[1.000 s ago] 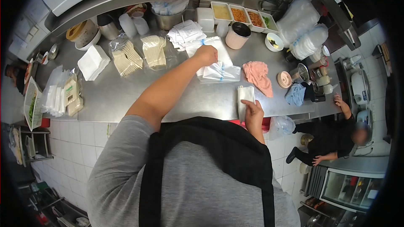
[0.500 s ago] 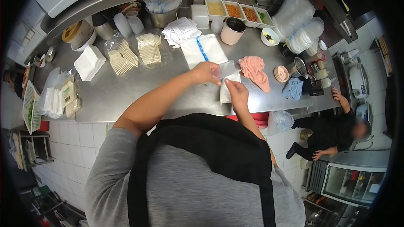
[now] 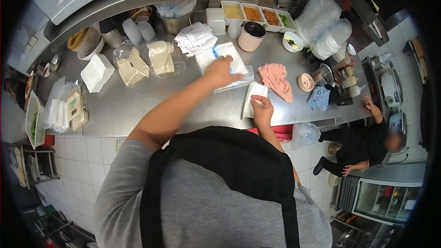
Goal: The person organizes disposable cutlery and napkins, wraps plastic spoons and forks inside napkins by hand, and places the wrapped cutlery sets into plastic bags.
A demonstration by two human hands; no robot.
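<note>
My left hand (image 3: 222,73) is over the stack of clear plastic bags (image 3: 205,64), which has a blue stripe. Its fingers are apart and slightly blurred, and I cannot tell whether they touch the top bag. My right hand (image 3: 263,110) pinches a narrow white folded paper packet (image 3: 251,97) near the counter's front edge. The packet's upper end points away from me. Just right of it lies a crumpled pink cloth (image 3: 276,81). A heap of paper slips (image 3: 195,38) sits behind the bags.
Wooden forks (image 3: 133,66) and spoons (image 3: 161,59) in plastic, plus white napkins (image 3: 97,72), lie on the left of the steel counter (image 3: 183,105). Food trays (image 3: 251,14), a pink canister (image 3: 251,36) and a bowl (image 3: 292,41) stand behind. A co-worker (image 3: 363,142) sits at right.
My left hand has left the white packet and moved up and left over the bags. My right hand still holds the packet, now slightly lower and tilted.
</note>
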